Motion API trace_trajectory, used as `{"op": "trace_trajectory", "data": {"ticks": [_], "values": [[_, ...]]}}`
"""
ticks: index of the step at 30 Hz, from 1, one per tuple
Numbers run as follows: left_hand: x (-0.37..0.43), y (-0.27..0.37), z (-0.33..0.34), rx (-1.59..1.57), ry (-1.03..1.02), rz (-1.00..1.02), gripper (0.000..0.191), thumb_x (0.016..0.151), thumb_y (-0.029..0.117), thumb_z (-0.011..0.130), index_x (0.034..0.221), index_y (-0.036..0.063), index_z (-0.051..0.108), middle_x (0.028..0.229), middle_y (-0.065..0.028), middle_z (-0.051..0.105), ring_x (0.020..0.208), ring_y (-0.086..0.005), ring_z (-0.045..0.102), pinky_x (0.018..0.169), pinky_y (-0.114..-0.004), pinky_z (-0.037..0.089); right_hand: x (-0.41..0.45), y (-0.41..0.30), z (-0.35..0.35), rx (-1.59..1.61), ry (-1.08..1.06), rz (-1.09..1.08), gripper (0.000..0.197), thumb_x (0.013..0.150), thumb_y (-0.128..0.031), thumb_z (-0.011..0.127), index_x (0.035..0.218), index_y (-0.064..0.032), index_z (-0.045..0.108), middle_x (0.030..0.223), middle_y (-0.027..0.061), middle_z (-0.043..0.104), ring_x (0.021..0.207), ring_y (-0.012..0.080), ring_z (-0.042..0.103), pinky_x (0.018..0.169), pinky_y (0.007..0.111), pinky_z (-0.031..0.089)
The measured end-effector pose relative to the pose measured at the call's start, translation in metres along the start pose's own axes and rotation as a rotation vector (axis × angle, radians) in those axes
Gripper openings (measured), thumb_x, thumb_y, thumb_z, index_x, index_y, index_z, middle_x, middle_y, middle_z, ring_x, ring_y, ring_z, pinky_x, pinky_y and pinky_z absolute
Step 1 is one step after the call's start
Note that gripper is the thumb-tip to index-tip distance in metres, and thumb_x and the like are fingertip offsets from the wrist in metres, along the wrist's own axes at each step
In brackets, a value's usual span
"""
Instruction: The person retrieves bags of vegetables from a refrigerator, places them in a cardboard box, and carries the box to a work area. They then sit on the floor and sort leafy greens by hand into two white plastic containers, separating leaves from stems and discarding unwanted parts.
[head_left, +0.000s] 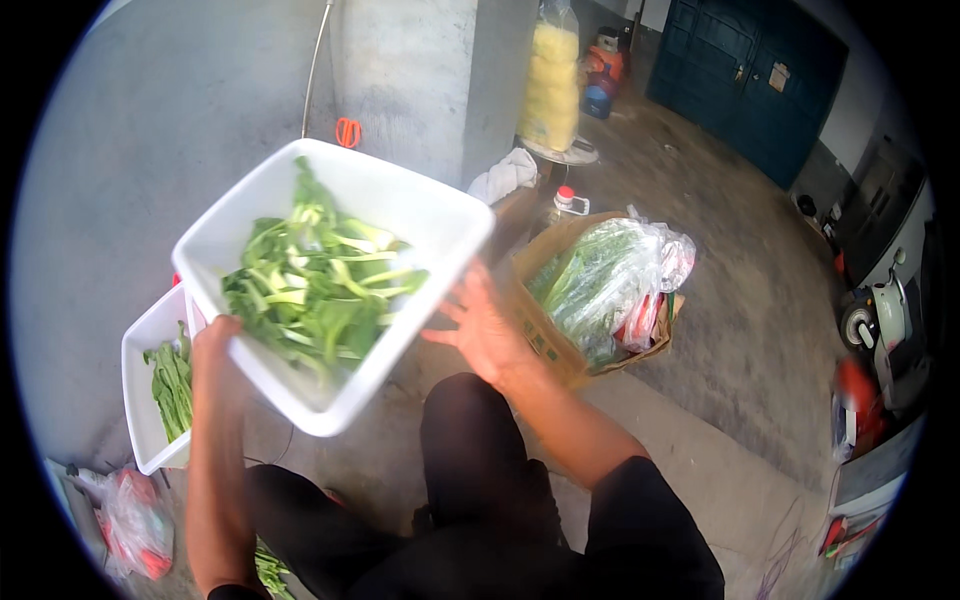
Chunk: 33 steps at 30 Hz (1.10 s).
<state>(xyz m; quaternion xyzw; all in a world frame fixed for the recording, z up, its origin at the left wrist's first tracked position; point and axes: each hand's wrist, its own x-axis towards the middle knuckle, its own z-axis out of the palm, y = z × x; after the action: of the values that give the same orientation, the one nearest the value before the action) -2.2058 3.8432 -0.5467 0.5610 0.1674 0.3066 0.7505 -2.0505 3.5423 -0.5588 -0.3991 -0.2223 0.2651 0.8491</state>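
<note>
A white plastic tub (427, 195) is held up tilted in front of me, with cut leafy greens (300, 285) piled inside. My left hand (215, 341) grips its left rim, thumb over the edge. Fingers spread, my right hand (484, 326) is beside the tub's lower right wall; blur hides whether the fingertips touch it. Behind my left hand stands a second white tub (135, 382), partly covered, with long green leaves (171, 382) in it.
To the right is a cardboard box (551, 345) with plastic-wrapped greens (592, 285). Beyond it are an oil jug (559, 206) and a bag of yellow goods (553, 82) on a round stool (559, 152). Orange-handled scissors (348, 133) are near the wall. A plastic bag (139, 525) lies lower left.
</note>
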Motion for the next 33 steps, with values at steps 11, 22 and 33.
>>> {"op": "trace_trajectory", "data": {"ticks": [11,22,33], "values": [[0.020,-0.025,0.088,0.054,-0.240,-0.066,0.031,0.074,0.013,0.056,0.097,-0.0078,0.058,0.082,-0.0119,0.062,0.068,-0.0211,0.060,0.067,-0.035,0.052,-0.029,-0.058,-0.067,-0.073,0.248,0.141,0.081,0.083,-0.068,0.040,0.141,-0.0122,0.024,0.142,0.0164,0.029,0.130,0.0352,0.028,0.094,0.070,0.023],[0.023,0.000,0.128,0.184,-0.256,0.025,0.025,0.077,0.021,0.060,0.087,-0.0020,0.065,0.070,-0.0059,0.061,0.059,-0.0124,0.055,0.054,-0.027,0.046,-0.009,-0.090,-0.092,0.033,0.196,0.078,0.061,0.073,-0.013,0.056,0.132,-0.0087,0.042,0.132,0.0135,0.045,0.120,0.0325,0.044,0.096,0.055,0.037],[-0.076,0.006,0.153,-0.118,-0.099,0.256,0.086,0.069,0.001,0.062,0.144,0.0100,0.020,0.123,-0.0142,0.046,0.111,-0.0212,0.046,0.093,-0.033,0.041,0.027,-0.109,-0.098,-0.011,0.134,0.012,0.060,0.080,-0.012,0.051,0.136,-0.0034,0.034,0.136,0.0160,0.040,0.123,0.0339,0.041,0.097,0.058,0.037]]}}
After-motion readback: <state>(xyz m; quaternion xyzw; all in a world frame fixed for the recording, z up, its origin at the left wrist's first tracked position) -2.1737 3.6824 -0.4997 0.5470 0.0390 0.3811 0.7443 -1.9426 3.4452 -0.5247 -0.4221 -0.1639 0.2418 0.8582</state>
